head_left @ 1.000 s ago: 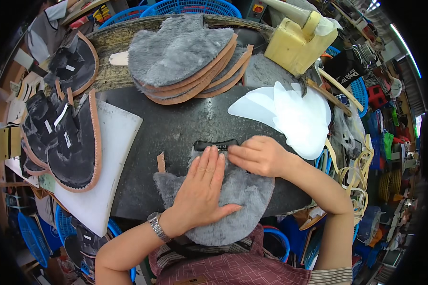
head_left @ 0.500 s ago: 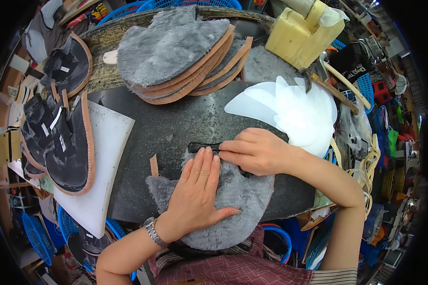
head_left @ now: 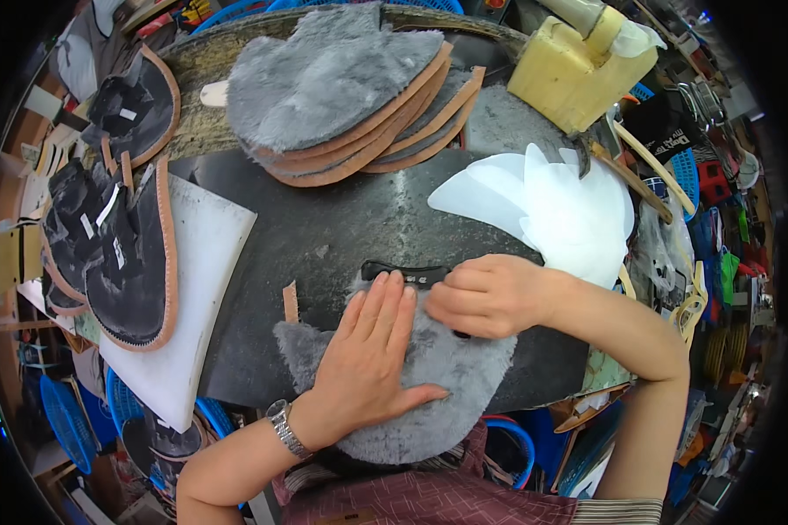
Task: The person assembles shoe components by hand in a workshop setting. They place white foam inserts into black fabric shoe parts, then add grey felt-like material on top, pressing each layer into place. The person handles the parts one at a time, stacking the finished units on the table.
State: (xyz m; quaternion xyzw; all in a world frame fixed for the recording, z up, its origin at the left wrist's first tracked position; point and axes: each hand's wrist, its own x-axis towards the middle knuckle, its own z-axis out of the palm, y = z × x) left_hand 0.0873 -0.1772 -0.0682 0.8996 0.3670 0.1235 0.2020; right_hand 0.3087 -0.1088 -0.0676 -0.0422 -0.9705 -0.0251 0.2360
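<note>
A grey fluffy fabric piece (head_left: 451,385) lies on the dark work surface in front of me. My left hand (head_left: 368,359) rests flat on it, fingers stretched and thumb out to the right. Just beyond those fingertips, a black padded strip (head_left: 403,274) with a pale marking lies along the fabric's far edge. My right hand (head_left: 492,297) is closed beside the strip's right end, fingers curled and pressed together. Whatever it grips is hidden; a bit of black shows beneath its fingers. A short tan strip (head_left: 290,304) lies left of the fabric.
Stacked grey furry pieces with tan edging (head_left: 324,92) lie at the back. White translucent sheets (head_left: 578,210) fan out at right, near a yellow container (head_left: 578,79). Left are a white board (head_left: 206,262) and dark shaped pieces with tan edges (head_left: 131,293).
My right hand has slid slightly right and down along the strip and its fingers have curled in. More of the black strip now shows. The left hand stays flat; the view has shifted a little.
</note>
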